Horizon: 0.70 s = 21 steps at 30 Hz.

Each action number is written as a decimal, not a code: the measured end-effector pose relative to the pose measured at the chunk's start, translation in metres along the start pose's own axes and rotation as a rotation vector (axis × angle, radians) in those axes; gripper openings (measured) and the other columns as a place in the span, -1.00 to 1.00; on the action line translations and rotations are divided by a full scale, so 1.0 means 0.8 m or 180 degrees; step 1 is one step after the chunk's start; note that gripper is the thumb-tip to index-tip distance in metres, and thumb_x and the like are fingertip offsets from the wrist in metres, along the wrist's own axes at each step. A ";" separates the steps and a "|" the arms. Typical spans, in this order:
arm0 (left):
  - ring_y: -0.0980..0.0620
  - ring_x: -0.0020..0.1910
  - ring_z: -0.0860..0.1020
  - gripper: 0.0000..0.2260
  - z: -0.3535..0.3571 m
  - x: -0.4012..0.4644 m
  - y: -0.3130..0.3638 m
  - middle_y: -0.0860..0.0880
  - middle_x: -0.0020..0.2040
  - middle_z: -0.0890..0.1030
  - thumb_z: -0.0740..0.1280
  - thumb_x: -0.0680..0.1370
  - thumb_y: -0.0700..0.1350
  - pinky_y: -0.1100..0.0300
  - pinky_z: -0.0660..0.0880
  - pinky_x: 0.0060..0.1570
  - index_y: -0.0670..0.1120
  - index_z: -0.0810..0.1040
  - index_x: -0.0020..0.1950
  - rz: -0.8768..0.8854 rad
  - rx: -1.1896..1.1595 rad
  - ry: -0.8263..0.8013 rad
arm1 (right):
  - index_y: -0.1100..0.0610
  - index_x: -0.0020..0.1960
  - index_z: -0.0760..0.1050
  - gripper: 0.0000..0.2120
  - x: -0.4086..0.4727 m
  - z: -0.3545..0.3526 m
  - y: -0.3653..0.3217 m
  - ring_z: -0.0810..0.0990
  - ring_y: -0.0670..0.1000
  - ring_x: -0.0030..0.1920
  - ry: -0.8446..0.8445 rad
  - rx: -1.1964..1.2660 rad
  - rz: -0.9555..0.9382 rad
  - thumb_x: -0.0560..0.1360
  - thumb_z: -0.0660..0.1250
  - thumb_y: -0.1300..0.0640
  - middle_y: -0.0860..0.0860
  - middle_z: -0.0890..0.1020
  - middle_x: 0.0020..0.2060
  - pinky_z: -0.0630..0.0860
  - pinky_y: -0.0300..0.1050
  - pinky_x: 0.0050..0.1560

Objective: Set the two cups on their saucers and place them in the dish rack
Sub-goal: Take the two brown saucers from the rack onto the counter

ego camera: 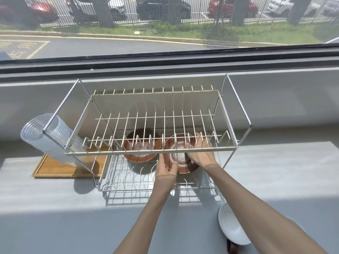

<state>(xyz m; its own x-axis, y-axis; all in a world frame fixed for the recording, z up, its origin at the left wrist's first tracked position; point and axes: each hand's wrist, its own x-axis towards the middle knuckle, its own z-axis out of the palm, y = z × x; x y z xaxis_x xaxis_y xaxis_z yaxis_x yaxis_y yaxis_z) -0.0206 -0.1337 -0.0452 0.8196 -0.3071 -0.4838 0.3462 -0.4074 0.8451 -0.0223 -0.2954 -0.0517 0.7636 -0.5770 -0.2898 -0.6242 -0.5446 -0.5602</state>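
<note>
Two hands [166, 170] [200, 155], saucer [183, 162] tilted on edge

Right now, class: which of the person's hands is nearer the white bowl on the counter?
Right. The right hand is up at the dish rack, its forearm passing over the white bowl; the left hand lies farther left.

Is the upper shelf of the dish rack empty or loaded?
Empty. The upper shelf shows only bare wires; the brown dishes sit below it.
</note>
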 end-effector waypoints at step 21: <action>-0.06 0.24 0.58 -0.48 -0.072 -0.177 -0.059 -0.01 0.36 0.51 0.27 0.64 0.05 0.13 0.59 -0.07 0.19 0.17 0.57 0.0456 -0.0610 0.0245 | 0.07 0.42 0.36 -0.41 -0.237 -0.003 0.007 0.50 0.18 0.26 -0.0030 0.1002 0.0283 0.44 0.30 -0.12 0.19 0.44 0.30 0.45 0.01 0.27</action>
<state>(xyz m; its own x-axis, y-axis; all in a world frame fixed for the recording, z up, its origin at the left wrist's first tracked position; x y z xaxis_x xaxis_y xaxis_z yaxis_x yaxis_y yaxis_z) -0.1267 -0.0217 -0.0038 0.8963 -0.2805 -0.3435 0.2984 -0.1916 0.9350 -0.1708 -0.1905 0.0021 0.7108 -0.6074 -0.3548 -0.6078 -0.2765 -0.7444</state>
